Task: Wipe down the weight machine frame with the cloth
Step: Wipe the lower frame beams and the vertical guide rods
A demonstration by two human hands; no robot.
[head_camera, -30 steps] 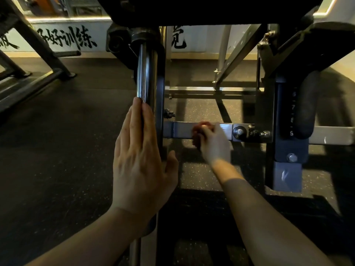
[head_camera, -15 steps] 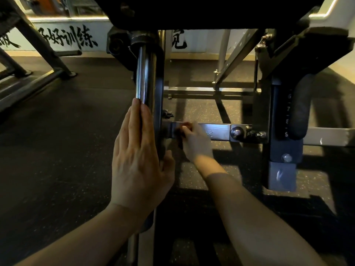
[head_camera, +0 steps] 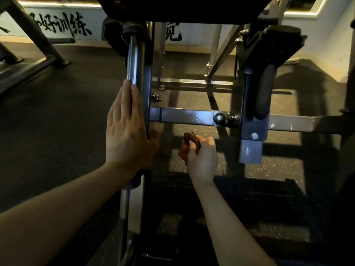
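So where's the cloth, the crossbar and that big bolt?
cloth [head_camera: 187, 138], head view, the bunched end above the right hand [head_camera: 201, 158].
crossbar [head_camera: 184, 117], head view, middle of its front face.
bolt [head_camera: 219, 118], head view, its round head.

This is a gym. The floor [head_camera: 57, 116] is dark speckled rubber matting. A weight machine frame [head_camera: 188, 117] of bolted steel bars fills the middle, with a polished chrome rod [head_camera: 134, 60] and a black padded roller [head_camera: 266, 89]. The slanted legs of another machine [head_camera: 38, 41] stand at the left. The white wall [head_camera: 115, 25] behind carries large black brush-painted Chinese characters [head_camera: 63, 24].
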